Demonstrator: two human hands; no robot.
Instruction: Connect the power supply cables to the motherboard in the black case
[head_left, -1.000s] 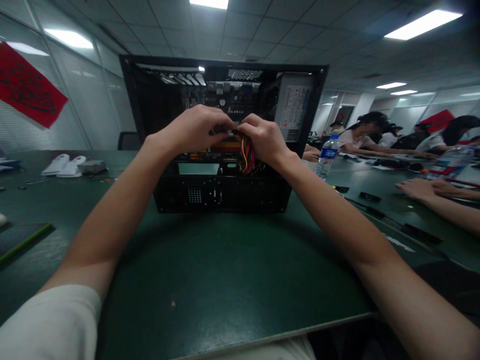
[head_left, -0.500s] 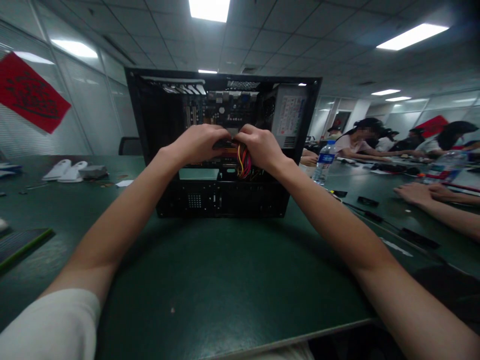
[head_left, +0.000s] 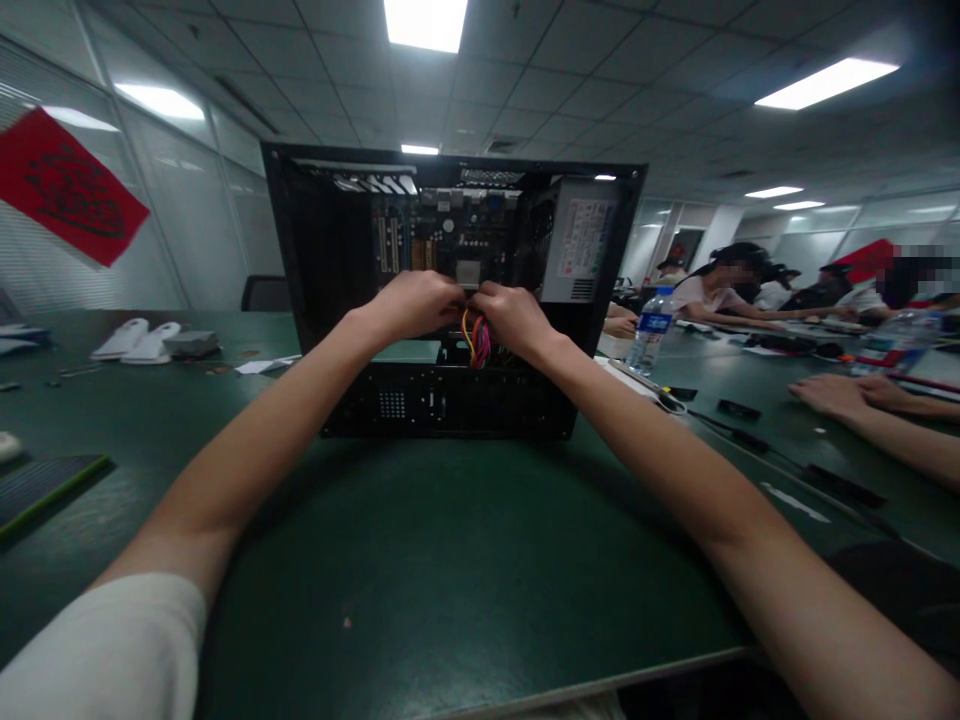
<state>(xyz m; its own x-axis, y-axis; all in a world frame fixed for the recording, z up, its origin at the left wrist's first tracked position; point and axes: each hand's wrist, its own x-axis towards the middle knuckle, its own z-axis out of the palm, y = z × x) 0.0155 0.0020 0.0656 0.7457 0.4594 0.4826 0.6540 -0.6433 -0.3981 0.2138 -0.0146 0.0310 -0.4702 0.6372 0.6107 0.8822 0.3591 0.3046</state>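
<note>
A black computer case (head_left: 487, 410) stands on the green table with its open side facing me. Inside it are the motherboard (head_left: 469, 240) and, at upper right, a grey power supply (head_left: 577, 240). A bundle of yellow, red and pink cables (head_left: 481, 342) hangs down between my hands. My right hand (head_left: 514, 315) is closed round the upper part of this bundle. Beside it, my left hand (head_left: 420, 302) is also closed, its fingertips almost touching the right ones. What the left fingertips grip is hidden behind them.
White slippers (head_left: 139, 342) and a grey block (head_left: 190, 344) lie left of the case. A water bottle (head_left: 651, 330) stands to its right, near a dark cable (head_left: 739, 435). Another person's hands (head_left: 844, 392) rest on the table (head_left: 465, 580) at far right; more people sit beyond.
Both hands have lowered a little together along the inside of the case. More of the motherboard now shows above them. The cable bundle has shifted slightly left against the case.
</note>
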